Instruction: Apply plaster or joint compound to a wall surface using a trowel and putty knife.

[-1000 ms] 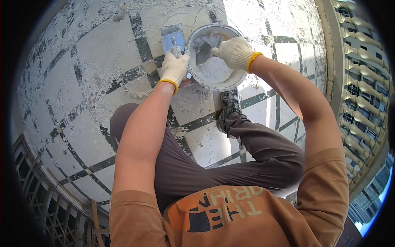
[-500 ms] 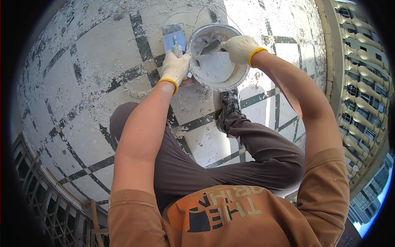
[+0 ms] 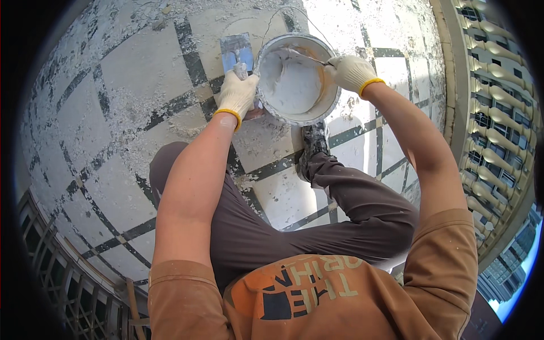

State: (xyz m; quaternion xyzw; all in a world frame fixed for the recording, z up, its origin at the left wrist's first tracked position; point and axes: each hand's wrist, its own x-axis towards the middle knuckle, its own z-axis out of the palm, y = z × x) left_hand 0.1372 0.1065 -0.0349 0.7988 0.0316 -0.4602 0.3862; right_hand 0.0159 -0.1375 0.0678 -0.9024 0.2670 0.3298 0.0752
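Scraper [image 3: 309, 56]: thin, seen nearly edge-on; reaches leftward over the bucket from the right grip [image 3: 352, 72], which wears a white knit glove with a yellow cuff and is clamped on its near end. Bucket [image 3: 328, 93]: round, splashed rim; just left of the right grip, right beside the left grip [image 3: 237, 92]. White paste [image 3: 297, 88]: inside the bucket, between the two grips. Wire handle [image 3: 289, 7]: arched beyond both grips. Trowel [image 3: 237, 50]: flat rectangular blade, part grey, part bluish; just beyond the left grip, gloved alike and closed round its handle. From where I stand, I cannot tell whether the left grip also touches the bucket's rim. Floor [image 3: 136, 68]: pale tiles, dark bands, strewn crumbs; beneath both grips. Dark shoe [image 3: 313, 144]: nearer the person than the right grip. Balustrade [image 3: 498, 110]: cream, well to the right of the right grip.
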